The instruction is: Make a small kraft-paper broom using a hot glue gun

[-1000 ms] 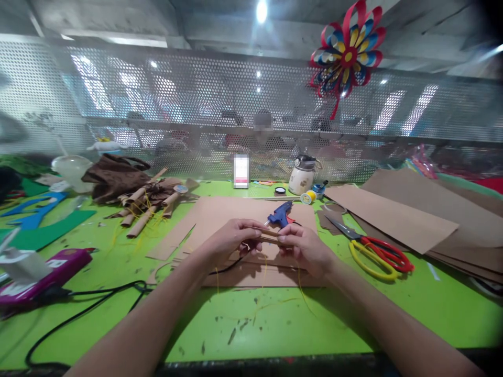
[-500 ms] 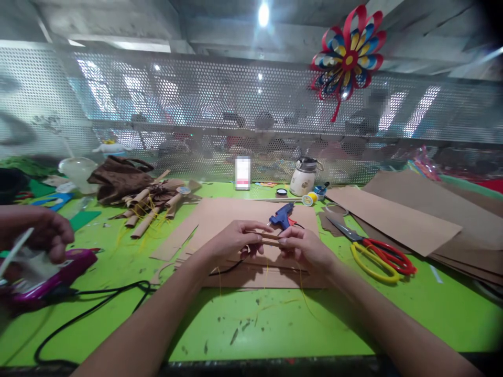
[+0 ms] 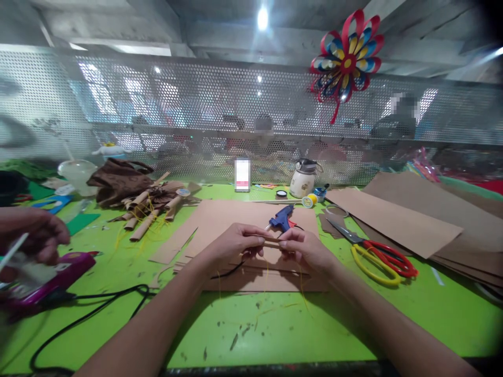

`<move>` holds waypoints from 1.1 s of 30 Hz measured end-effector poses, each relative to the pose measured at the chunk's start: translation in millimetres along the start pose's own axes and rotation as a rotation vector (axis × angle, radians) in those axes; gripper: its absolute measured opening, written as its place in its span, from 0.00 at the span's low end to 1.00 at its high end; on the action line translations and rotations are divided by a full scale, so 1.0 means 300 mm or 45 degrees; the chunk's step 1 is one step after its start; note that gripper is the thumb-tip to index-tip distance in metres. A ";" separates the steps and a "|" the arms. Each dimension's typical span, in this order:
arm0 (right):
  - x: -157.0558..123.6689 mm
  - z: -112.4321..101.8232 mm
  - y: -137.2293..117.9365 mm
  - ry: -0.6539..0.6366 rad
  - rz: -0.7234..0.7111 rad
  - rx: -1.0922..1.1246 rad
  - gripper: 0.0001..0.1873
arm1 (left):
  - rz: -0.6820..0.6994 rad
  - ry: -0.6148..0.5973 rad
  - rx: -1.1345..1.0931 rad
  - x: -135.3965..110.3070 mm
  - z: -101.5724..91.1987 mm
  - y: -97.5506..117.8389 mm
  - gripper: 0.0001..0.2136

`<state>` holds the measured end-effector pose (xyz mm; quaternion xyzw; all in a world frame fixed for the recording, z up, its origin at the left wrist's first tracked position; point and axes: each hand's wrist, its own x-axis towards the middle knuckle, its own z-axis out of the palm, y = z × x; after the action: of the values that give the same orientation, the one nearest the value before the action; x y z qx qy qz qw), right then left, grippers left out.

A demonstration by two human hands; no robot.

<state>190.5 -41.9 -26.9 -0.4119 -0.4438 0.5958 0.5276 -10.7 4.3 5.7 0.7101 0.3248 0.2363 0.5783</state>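
Note:
My left hand [image 3: 231, 243] and my right hand [image 3: 304, 248] pinch the two ends of a thin rolled brown paper stick [image 3: 271, 241], held level above a sheet of brown cardboard [image 3: 236, 214] on the green table [image 3: 275, 319]. Both hands are closed on the stick. A thin yellow thread [image 3: 302, 290] trails down from near my right hand. A blue glue gun [image 3: 282, 219] lies just behind the hands, its black cord [image 3: 231, 271] running under my left wrist.
Red and yellow scissors [image 3: 377, 254] lie right of my hands, with brown paper sheets [image 3: 396, 217] beyond. A pile of rolled paper sticks [image 3: 147, 207] lies at the back left. Another person's hand [image 3: 33, 233] works over a pink glue gun [image 3: 58, 272] at far left. A perforated metal screen [image 3: 196, 115] backs the table.
The other person's hand came into view at far left and stays over the pink glue gun. My hands keep hold of the stick, almost in the same place.

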 end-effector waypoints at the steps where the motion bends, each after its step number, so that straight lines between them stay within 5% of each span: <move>1: 0.000 0.000 -0.001 0.002 -0.003 -0.006 0.09 | -0.001 -0.002 0.000 0.001 0.000 0.000 0.13; 33: -0.004 -0.001 -0.006 0.007 -0.022 -0.073 0.10 | -0.017 0.015 -0.102 0.007 0.007 -0.015 0.14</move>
<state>191.3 -42.8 -25.2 -0.4249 -0.4627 0.5770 0.5219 -8.7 4.9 0.9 0.6828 0.3231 0.2494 0.6060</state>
